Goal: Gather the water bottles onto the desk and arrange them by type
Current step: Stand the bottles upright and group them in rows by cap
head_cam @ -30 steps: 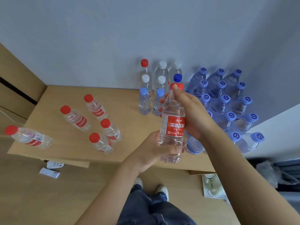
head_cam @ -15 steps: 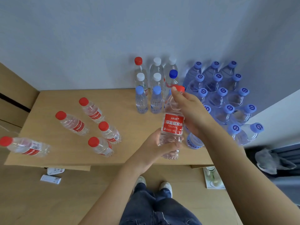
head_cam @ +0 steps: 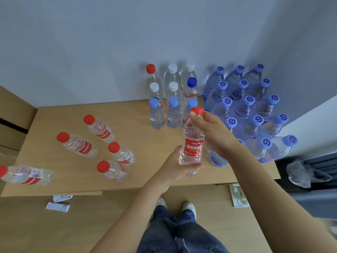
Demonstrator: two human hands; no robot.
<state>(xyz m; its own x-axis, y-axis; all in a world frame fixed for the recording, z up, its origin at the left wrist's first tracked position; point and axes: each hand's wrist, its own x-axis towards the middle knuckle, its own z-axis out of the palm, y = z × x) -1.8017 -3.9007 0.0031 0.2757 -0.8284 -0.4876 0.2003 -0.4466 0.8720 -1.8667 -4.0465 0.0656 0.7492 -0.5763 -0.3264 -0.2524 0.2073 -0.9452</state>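
Note:
A red-capped, red-labelled water bottle (head_cam: 193, 143) is upright above the front of the wooden desk (head_cam: 138, 143). My left hand (head_cam: 177, 166) grips its lower body. My right hand (head_cam: 209, 130) grips its neck just under the cap. Several matching red-capped bottles (head_cam: 80, 145) stand on the desk's left half. At the back middle is a cluster with white, light-blue, one dark-blue and one red cap (head_cam: 172, 101). Several larger blue bottles with lilac caps (head_cam: 249, 106) fill the right side.
The grey wall runs behind the desk and turns a corner at the right. A wooden cabinet (head_cam: 12, 114) is at the far left. Small white packets (head_cam: 58, 206) and a white box (head_cam: 238, 197) lie on the wooden floor. A grey bag (head_cam: 306, 172) sits at the right.
Both hands have carried the red-capped bottle slightly lower and toward the desk's front. The view has tilted a little, so the desk sits lower in the frame. Nothing on the desk moved.

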